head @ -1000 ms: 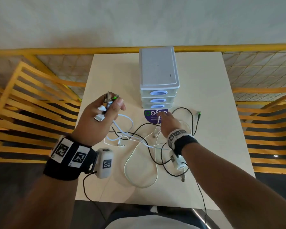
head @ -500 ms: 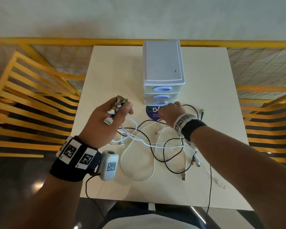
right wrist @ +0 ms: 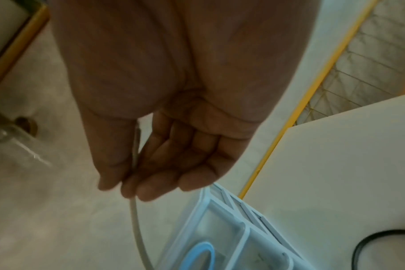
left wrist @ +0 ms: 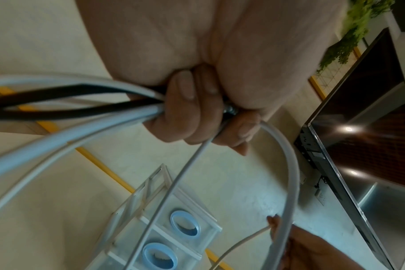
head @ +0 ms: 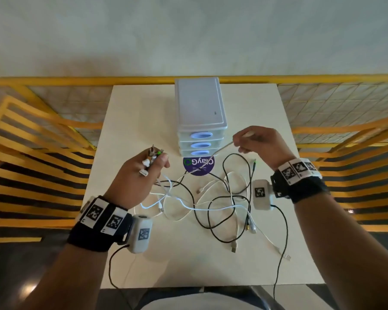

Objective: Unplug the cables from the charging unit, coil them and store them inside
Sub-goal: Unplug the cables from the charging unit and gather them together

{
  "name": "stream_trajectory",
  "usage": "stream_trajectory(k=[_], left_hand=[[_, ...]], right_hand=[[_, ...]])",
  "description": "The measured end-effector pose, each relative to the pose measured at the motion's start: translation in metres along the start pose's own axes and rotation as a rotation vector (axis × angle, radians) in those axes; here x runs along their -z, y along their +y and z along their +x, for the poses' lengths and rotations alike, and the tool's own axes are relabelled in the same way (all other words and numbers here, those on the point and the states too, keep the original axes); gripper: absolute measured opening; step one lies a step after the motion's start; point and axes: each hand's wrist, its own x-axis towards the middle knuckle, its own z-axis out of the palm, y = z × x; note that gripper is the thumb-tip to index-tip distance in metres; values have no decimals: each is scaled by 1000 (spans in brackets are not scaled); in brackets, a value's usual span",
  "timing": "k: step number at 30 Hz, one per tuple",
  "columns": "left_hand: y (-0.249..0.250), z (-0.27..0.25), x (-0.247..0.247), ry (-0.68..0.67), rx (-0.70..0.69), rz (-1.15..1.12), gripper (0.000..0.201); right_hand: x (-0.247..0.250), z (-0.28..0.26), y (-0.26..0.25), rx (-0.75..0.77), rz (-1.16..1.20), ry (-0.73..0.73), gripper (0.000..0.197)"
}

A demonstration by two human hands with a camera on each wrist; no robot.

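My left hand [head: 143, 173] grips a bundle of cable plugs [head: 152, 156], white, black and one with a green tip; in the left wrist view my left hand [left wrist: 204, 109] has its fingers curled round white and black cables [left wrist: 69, 109]. My right hand [head: 259, 142] is raised to the right of the drawer unit [head: 201, 115] and pinches a thin white cable [head: 222, 147] that runs down to the tangle of cables [head: 213, 200] on the table. In the right wrist view my right hand [right wrist: 136, 175] pinches that white cable [right wrist: 135, 219] between thumb and fingers.
A purple round sticker [head: 198, 164] lies in front of the three-drawer unit. The white table [head: 130, 121] stands against a yellow railing [head: 54, 80], with yellow slatted benches [head: 27, 157] on both sides. Loose plug ends [head: 233, 249] lie near the table's front.
My right hand has risen from the table in front of the drawers, lifting a white cable up and to the right. My left hand keeps its bundle of plugs.
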Motion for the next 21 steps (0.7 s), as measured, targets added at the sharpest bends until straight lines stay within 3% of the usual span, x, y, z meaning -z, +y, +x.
stream_trajectory(k=[1, 5, 11, 16, 21], left_hand=[[0, 1, -3, -5, 4, -11, 27], [-2, 7, -14, 13, -19, 68, 26], [17, 15, -23, 62, -92, 252, 29], [44, 5, -18, 59, -148, 138, 28], [73, -5, -8, 78, -223, 52, 26]], right_hand=[[3, -5, 1, 28, 72, 30, 4], [5, -20, -4, 158, 179, 135, 24], [-12, -29, -5, 233, 80, 80, 16], [-21, -36, -10, 279, 72, 135, 21], [-8, -37, -52, 381, 125, 255, 24]])
